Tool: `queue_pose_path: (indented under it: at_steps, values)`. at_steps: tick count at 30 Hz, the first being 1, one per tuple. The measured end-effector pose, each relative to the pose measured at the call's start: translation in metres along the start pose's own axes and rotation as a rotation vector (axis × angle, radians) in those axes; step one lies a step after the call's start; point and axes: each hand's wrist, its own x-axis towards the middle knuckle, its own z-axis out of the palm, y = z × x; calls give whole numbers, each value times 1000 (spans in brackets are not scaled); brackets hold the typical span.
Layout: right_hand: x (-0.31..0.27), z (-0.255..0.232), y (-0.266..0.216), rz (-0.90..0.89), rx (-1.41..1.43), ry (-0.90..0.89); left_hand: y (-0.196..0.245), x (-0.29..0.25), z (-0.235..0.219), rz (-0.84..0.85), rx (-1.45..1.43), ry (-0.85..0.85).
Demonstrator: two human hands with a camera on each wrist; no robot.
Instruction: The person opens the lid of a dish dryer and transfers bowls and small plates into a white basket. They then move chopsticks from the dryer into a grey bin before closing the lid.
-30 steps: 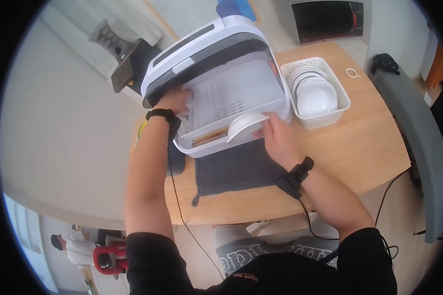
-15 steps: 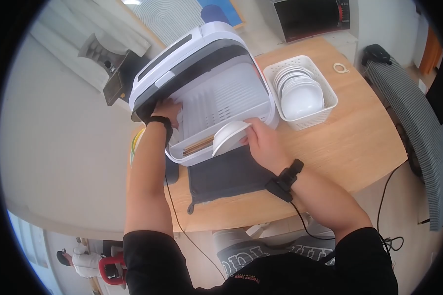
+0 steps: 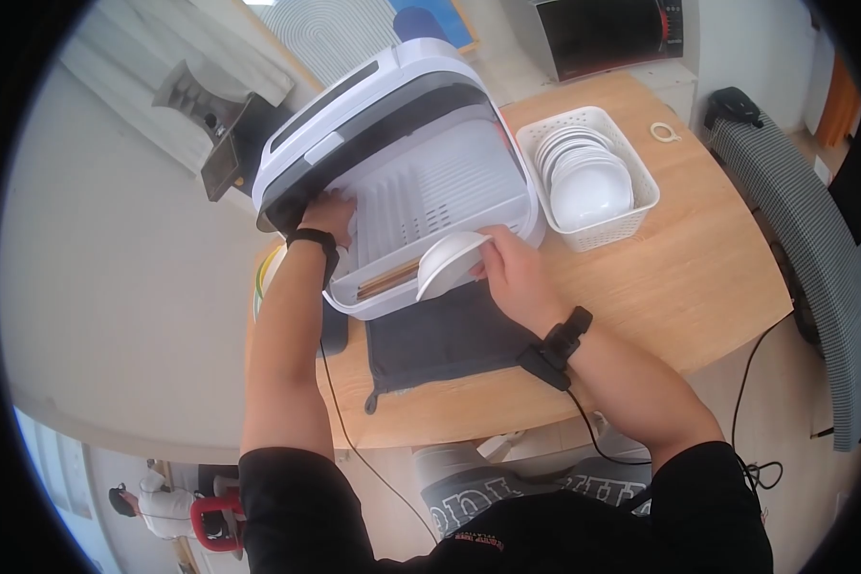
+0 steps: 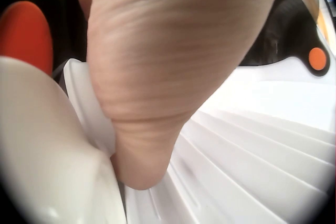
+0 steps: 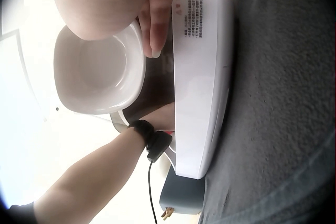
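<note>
In the head view my right hand (image 3: 521,277) pinches a white bowl (image 3: 447,266) by its rim, tilted, over the front edge of a white dish storage box (image 3: 364,308). The right wrist view shows this bowl (image 5: 100,71) to be squarish with rounded corners. My left hand (image 3: 330,218) reaches into the left end of the box, partly hidden under its raised dark lid. Up close, the left thumb (image 4: 144,155) presses at the edge of a smooth white dish (image 4: 47,145), beside the ribbed rack (image 4: 220,166); the fingers behind are mostly hidden.
Wooden chopsticks (image 3: 389,280) lie in the box's front slot. A white perforated basket (image 3: 646,206) with stacked white bowls (image 3: 591,191) stands to the right, near a white ring (image 3: 665,132). A dark grey cloth (image 3: 440,335) lies before the box. Cables hang from both wrists.
The head view has shifted, so the scene sits further left and slightly lower than a second ago. Both hands keep nearly the same places at the box, the right still holding the bowl.
</note>
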Motion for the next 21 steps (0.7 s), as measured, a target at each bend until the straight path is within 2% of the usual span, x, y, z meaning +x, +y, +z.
queue_pose_path:
  at_steps: [5, 7, 14, 17, 21]
  values:
    - [1, 0, 0, 0, -1, 7, 2, 0, 0, -7, -6, -2]
    - [1, -1, -2, 0, -3, 2, 3, 1, 3, -10, 27, 55]
    - [1, -1, -2, 14, -9, 1, 10, 2, -1, -47, 83, 38]
    - [1, -1, -2, 16, -3, 0, 6, 0, -2, -14, 20, 5]
    - [1, -1, -3, 19, 4, 0, -3, 2, 4, 36, -34, 43]
